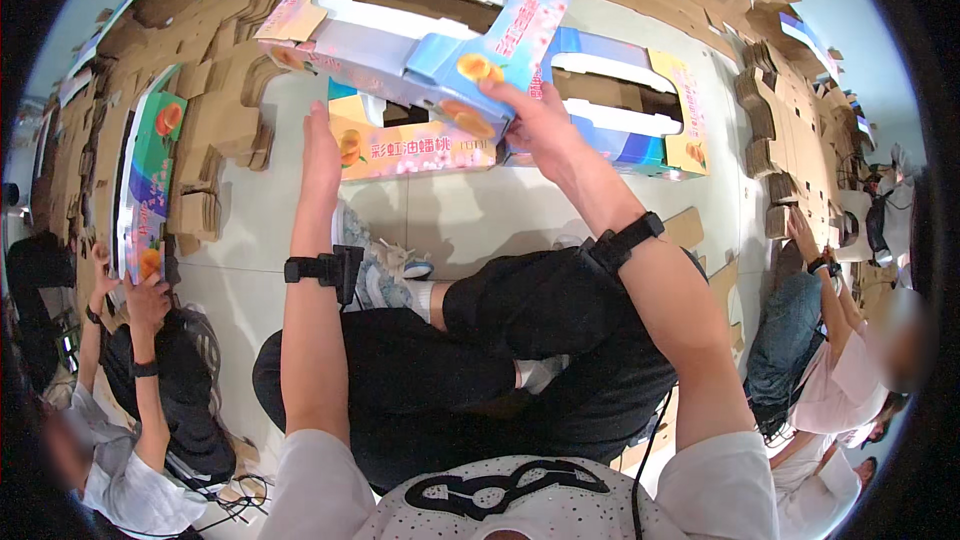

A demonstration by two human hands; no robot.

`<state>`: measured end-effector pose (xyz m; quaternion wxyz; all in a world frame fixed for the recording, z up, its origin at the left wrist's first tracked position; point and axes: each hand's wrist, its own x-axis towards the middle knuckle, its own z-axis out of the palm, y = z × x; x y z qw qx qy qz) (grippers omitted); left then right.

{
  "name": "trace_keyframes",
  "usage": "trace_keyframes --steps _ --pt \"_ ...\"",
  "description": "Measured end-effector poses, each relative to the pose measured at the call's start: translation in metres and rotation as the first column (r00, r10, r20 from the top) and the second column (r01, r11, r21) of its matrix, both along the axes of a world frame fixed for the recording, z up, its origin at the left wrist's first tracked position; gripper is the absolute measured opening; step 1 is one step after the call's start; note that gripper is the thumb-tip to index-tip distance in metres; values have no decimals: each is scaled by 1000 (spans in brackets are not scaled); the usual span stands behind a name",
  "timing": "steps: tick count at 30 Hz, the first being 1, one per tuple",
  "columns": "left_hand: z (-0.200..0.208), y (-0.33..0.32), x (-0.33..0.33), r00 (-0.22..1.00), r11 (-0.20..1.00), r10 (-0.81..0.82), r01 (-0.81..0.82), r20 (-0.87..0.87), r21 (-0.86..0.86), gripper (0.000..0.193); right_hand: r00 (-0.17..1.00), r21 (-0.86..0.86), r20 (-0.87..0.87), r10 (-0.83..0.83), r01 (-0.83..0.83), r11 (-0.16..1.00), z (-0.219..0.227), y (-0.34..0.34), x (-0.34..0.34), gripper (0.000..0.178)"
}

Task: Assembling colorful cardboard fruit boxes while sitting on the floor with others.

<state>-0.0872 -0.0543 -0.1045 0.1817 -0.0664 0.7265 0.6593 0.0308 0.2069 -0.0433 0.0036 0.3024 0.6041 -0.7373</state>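
Observation:
A printed cardboard fruit carton (pixel 440 60), blue, pink and yellow with a long opening in its top, is tilted above two similar cartons. My right hand (pixel 540 125) grips its near right corner, thumb on top. My left hand (pixel 320 145) is held upright with fingers stretched out, close to the left end of the yellow-sided carton (pixel 420 152) beneath. Whether its fingertips touch the upper carton I cannot tell. The other lower carton (pixel 600 115), blue with a yellow end, sits on the floor to the right.
Stacks of brown flat cardboard (pixel 215 130) lie on the left, with more cardboard stacks (pixel 790 120) on the right. At the left a person's hands (pixel 145 300) hold a green and blue carton (pixel 155 175). Another person's hand (pixel 805 240) touches the right stack. My crossed legs (pixel 480 360) are on the tiled floor.

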Motion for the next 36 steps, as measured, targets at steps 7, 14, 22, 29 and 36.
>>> trace_keyframes --steps 7,14,22,29,36 --pt "-1 -30 -21 877 905 424 -406 -225 124 86 972 146 -232 43 -9 989 40 69 3 71" --pt "26 -26 -18 952 959 279 -270 -125 89 77 872 -183 -162 -462 433 883 48 133 25 86" --pt "17 -6 -9 998 995 -10 3 -68 -97 70 960 65 173 -220 211 975 8 108 10 86" --pt "50 -29 -9 988 1000 -18 17 -151 -8 72 935 164 -290 -205 259 952 1 126 8 69" --pt "76 -39 -13 962 953 -223 249 -156 170 74 902 -293 -67 -426 390 873 9 121 0 66"
